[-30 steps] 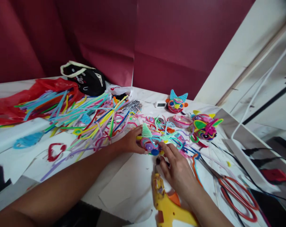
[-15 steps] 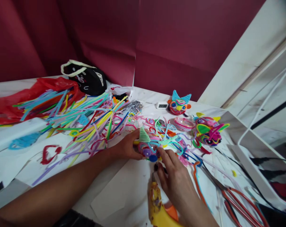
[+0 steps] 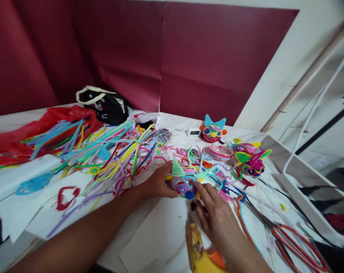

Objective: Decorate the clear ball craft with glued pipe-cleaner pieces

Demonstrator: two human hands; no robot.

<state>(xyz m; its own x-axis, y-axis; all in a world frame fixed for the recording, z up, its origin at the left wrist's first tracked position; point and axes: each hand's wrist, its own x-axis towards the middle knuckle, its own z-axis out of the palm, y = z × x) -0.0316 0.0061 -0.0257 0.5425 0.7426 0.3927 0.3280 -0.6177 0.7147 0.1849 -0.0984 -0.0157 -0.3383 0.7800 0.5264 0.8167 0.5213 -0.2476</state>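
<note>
A small pipe-cleaner animal face (image 3: 186, 178) stands on the table between my hands, with a pale green pointed ear, a purple eye and a blue round piece low on its front. My left hand (image 3: 161, 182) closes around its left side, fingers partly hidden behind it. At its right front my right hand (image 3: 215, 206) is bent, index fingertip touching the face and thumb lower down. Under that hand lies a yellow glue gun (image 3: 198, 246), its dark nozzle pointing toward the face and part of its body covered by my wrist.
Loose pipe cleaners (image 3: 123, 148) are heaped at left beside a red plastic bag (image 3: 55, 113). Finished craft faces (image 3: 213, 132) stand at the back and right, near a small digital display (image 3: 193, 132). Red-handled scissors (image 3: 297, 242) lie at right by a white power strip (image 3: 311, 212).
The camera view has tilted up a little, so the whole scene sits lower in the picture. Both hands keep nearly the same hold on the pipe-cleaner face.
</note>
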